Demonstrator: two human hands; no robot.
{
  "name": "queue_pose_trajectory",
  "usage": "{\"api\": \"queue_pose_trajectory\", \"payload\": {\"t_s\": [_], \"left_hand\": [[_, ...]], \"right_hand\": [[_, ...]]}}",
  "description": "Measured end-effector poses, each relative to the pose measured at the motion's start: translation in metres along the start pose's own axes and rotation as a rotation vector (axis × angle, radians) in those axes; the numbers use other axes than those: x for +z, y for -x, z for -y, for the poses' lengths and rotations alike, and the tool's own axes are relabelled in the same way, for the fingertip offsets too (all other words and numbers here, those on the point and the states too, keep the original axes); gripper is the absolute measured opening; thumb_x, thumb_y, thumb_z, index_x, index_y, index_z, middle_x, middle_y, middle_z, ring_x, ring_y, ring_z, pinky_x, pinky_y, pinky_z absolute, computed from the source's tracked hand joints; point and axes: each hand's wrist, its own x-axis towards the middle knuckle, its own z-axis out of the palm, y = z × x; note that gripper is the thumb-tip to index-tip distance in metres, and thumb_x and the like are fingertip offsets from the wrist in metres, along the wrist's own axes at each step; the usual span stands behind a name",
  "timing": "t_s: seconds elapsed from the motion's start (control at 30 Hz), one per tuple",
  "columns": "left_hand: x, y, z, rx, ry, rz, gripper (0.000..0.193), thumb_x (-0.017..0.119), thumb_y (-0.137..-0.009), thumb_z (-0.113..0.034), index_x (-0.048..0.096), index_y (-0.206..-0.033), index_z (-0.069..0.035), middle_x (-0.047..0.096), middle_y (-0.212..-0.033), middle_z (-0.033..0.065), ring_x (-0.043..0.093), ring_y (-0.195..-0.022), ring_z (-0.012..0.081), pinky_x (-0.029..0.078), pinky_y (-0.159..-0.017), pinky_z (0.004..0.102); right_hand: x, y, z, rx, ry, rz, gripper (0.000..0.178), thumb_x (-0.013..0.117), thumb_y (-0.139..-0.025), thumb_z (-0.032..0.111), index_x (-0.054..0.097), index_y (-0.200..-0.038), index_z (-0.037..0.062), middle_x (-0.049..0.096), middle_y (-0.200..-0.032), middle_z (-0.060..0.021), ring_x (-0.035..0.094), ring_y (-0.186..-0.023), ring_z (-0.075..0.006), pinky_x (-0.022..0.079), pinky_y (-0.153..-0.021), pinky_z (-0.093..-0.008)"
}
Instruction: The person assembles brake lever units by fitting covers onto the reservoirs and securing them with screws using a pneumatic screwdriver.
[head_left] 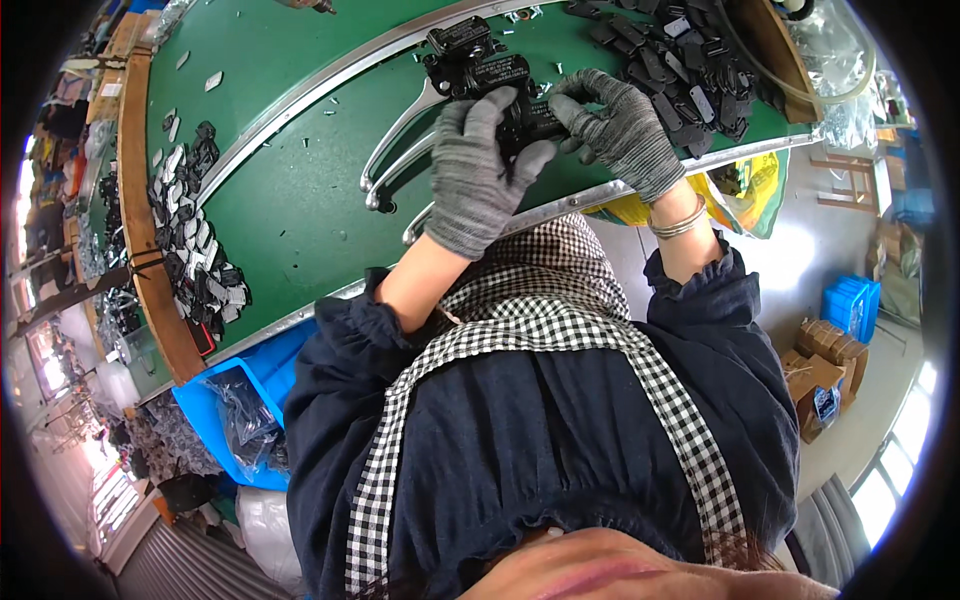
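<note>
Both my hands wear grey striped knit gloves. My left hand (472, 170) is closed around the black body of the nearest brake lever assembly (540, 121), thumb on the near side. My right hand (622, 128) has its fingers bent in a pinch at the right end of that body; whatever lies between the fingertips is hidden. Two more brake lever assemblies with black reservoirs (460, 38) lie side by side just beyond. Their silver levers (400, 128) point left and toward me. A third silver lever (416, 224) shows under my left wrist.
A heap of black flat covers (680, 75) lies at the back right, inside a wooden edge board (780, 60). More black and silver pieces (200, 255) pile at the left. A metal strip (300, 105) crosses the green table (310, 190). Small screws (520, 15) lie scattered. A blue bin (240, 400) stands below.
</note>
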Motion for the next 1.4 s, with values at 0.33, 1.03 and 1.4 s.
{"api": "queue_pose_trajectory", "payload": {"t_s": [0.33,1.03,1.4], "left_hand": [[0.024,-0.011,-0.018,-0.055,0.102,-0.038,0.05,0.079,-0.074,-0.027,0.06,-0.116,-0.006,0.057,-0.103,0.0175,0.056,-0.094,0.0352,0.048,-0.083,0.045],[0.022,-0.014,-0.01,-0.067,0.178,-0.014,0.052,0.083,-0.072,-0.026,0.063,-0.117,-0.009,0.059,-0.103,0.0157,0.058,-0.093,0.0317,0.051,-0.085,0.0405],[0.026,-0.016,-0.004,-0.02,0.163,0.002,0.044,0.08,-0.073,-0.028,0.066,-0.108,-0.004,0.061,-0.099,0.018,0.06,-0.087,0.0338,0.052,-0.078,0.0426]], "right_hand": [[-0.015,0.001,0.004,0.025,0.032,0.076,0.026,0.074,-0.087,0.021,0.067,-0.101,0.0001,0.067,-0.077,-0.0078,0.06,-0.057,-0.0097,0.051,-0.054,-0.0266],[-0.053,-0.135,0.125,-0.832,-0.386,-0.031,0.045,0.079,-0.083,0.028,0.06,-0.117,0.0061,0.061,-0.099,0.0028,0.056,-0.084,-0.0091,0.048,-0.074,-0.0251],[-0.032,-0.06,0.108,-0.928,-0.455,-0.139,0.044,0.078,-0.084,0.027,0.06,-0.118,0.0056,0.061,-0.1,0.0022,0.056,-0.084,-0.0093,0.048,-0.074,-0.0252]]}}
